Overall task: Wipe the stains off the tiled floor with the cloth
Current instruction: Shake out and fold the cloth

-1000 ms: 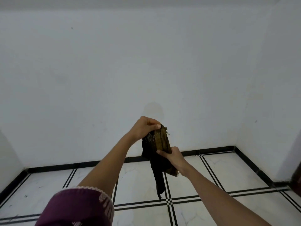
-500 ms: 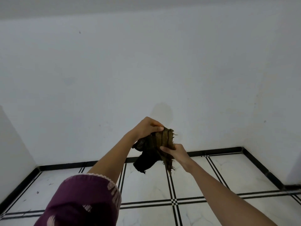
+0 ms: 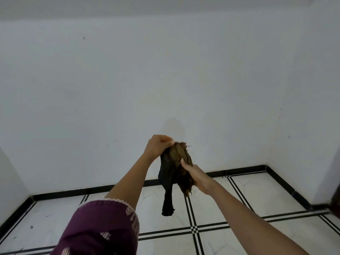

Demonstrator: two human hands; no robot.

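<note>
left hand (image 3: 157, 147) fingertips hidden in cloth (image 3: 174, 170) top fold | right hand (image 3: 197, 178) palm side and fingers hidden behind cloth | purple sleeve (image 3: 99, 230) cut off at bottom edge | dark object (image 3: 336, 201) at right edge cut off, unidentifiable | floor (image 3: 257, 190) marks lower left too small to tell

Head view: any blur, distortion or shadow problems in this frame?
Head view: wide-angle bowing curves the black skirting; light is soft and even, no glare; a faint shadow lies on the wall above the cloth; left hand and right hand are slightly soft.
</note>
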